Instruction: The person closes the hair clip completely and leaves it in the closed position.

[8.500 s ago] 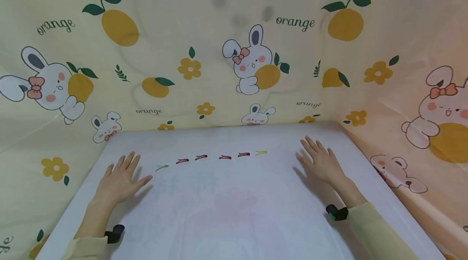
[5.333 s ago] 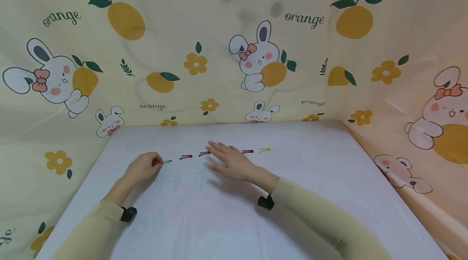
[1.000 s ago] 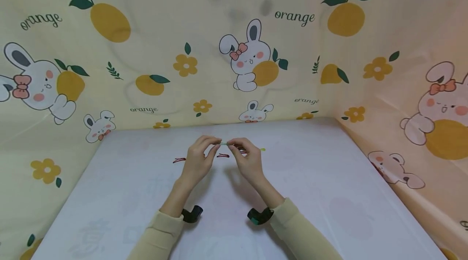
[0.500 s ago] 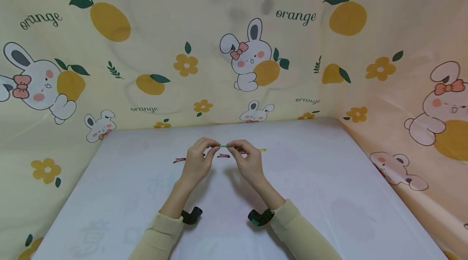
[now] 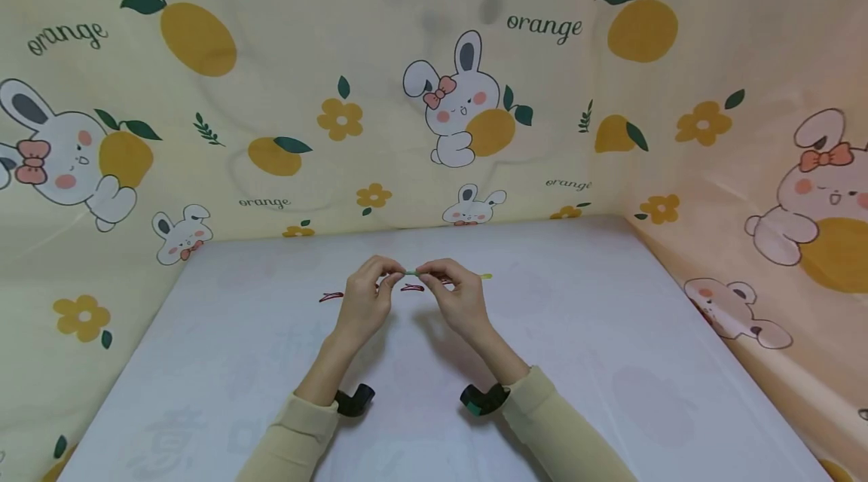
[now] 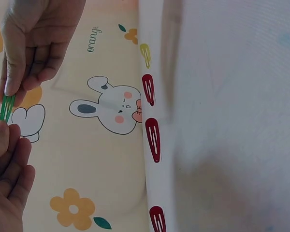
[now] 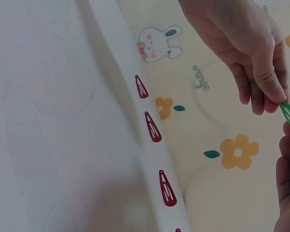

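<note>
A green snap hair clip [image 5: 411, 273] is held in the air above the white table [image 5: 434, 407], level with the far part of it. My left hand [image 5: 365, 300] pinches one end between thumb and fingertips. The other end is pinched by my right hand [image 5: 463, 301]. In the left wrist view the green clip [image 6: 7, 107] stretches between both sets of fingertips. The right wrist view shows its slotted frame [image 7: 288, 111] at the right edge. Below the hands, red snap clips [image 5: 412, 288] lie in a row, partly covered by the hands.
At the row's right end lies a yellow-green clip [image 5: 486, 276], partly behind the right hand. Another red clip [image 5: 331, 296] is left of the left hand. A printed cloth [image 5: 556, 90] with rabbits and oranges hangs behind the table and along its sides.
The green clip lay at the row's left end; the left hand took it up, and the right hand joined at its other end. Over the last second its spread parts have come together.
</note>
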The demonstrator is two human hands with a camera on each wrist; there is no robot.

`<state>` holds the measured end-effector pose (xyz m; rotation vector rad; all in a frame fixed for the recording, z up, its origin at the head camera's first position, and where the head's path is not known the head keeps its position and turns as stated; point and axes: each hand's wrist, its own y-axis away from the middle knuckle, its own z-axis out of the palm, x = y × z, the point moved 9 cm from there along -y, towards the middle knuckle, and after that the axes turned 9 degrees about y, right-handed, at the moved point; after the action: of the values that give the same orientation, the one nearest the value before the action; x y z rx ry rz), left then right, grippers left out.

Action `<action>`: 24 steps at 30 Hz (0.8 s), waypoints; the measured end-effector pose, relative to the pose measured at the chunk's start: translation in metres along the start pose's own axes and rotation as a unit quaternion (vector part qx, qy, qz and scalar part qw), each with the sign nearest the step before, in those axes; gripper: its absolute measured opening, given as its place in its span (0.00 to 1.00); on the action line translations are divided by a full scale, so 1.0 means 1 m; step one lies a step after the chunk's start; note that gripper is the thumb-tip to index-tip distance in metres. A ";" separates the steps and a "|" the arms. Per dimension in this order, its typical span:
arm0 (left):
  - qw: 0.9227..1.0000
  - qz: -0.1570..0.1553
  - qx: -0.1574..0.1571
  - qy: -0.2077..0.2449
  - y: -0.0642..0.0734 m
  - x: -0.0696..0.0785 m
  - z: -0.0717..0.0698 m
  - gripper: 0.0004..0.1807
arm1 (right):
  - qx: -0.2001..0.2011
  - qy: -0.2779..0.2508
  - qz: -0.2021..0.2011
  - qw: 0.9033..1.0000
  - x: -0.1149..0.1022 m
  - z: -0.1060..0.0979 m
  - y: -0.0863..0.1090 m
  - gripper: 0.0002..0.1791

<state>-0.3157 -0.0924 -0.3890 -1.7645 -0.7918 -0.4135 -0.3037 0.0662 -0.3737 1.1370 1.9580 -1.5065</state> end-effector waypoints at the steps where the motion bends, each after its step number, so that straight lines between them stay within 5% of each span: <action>1: 1.000 -0.002 0.000 -0.001 0.000 -0.001 0.000 0.04 | -0.002 0.001 0.000 1.000 0.000 0.000 0.000 0.05; 24: 1.000 -0.007 -0.010 0.008 -0.001 0.000 -0.002 0.01 | -0.010 -0.008 -0.008 1.000 0.003 0.003 -0.002 0.04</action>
<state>-0.3164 -0.0937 -0.3877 -1.7725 -0.7926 -0.4455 -0.3069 0.0642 -0.3758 1.0991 1.9714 -1.4972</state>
